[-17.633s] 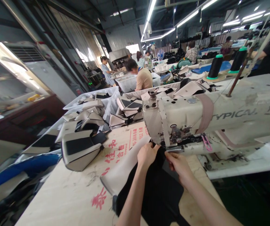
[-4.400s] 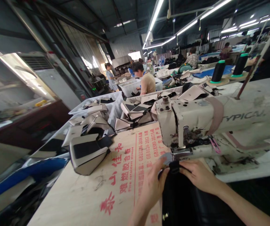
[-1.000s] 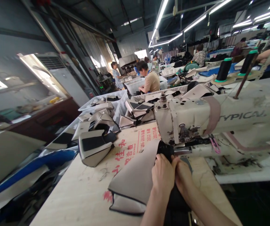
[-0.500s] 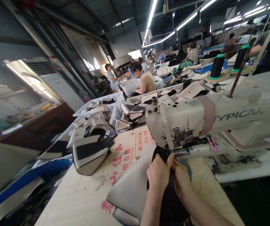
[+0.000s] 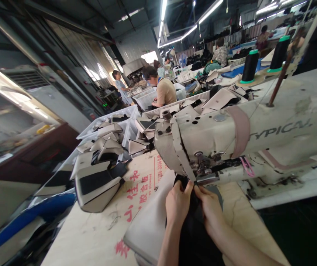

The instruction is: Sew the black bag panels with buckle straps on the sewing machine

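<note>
While pinching black fabric (image 5: pixel 197 236) in left hand (image 5: pixel 177 205) and right hand (image 5: pixel 210 207), apparently at seam-positioning step beside sewing machine (image 5: pixel 208 129); probably calls for even feeding next. Keep flush.

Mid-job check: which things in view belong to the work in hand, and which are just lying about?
In the work:
left hand and right hand, both holding the piece
piece, beige and black
sewing machine, at the piece's far end
board, under the piece

Lying about, it seems:
second piece, untouched on the board
bins of similar pieces
fan, far back
</note>
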Demonstrator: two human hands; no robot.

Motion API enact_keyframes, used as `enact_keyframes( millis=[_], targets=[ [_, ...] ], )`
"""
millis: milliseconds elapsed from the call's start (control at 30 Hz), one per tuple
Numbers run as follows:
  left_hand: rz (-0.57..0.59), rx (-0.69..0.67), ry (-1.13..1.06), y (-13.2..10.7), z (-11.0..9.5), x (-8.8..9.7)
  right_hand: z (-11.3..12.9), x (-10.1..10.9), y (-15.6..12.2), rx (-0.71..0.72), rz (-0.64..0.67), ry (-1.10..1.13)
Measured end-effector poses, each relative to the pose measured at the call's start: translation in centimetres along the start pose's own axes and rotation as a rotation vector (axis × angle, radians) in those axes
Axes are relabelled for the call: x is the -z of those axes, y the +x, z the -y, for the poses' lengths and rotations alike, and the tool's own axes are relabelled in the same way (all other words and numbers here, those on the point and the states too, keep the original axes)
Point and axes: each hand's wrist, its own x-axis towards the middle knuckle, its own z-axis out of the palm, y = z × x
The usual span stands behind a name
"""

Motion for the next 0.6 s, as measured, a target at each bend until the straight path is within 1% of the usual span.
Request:
enact_keyframes(
  millis=[167, 333, 467, 600],
  targets=[
    [-0.01, -0.032, -0.005, 0.31, 0.09, 0.1, 0.08, -0.16, -0.2, 0.004, -0.035, -0.002],
    [-0.016, -0.073, -0.029, 0.39, 0.66, -0.04, -0.17, 0.32, -0.09, -0.001, -0.063, -0.045],
    [0.008, -0.074, -0.019, 0.7, 0.76, -0.14, -0.36, 0.64, 0.2, -0.003, -0.085, -0.066],
    [0.023, -0.062, -0.028, 0.97, 0.54, -0.18, -0.37, 0.52, 0.24, 0.014, -0.122, -0.097]
  ],
)
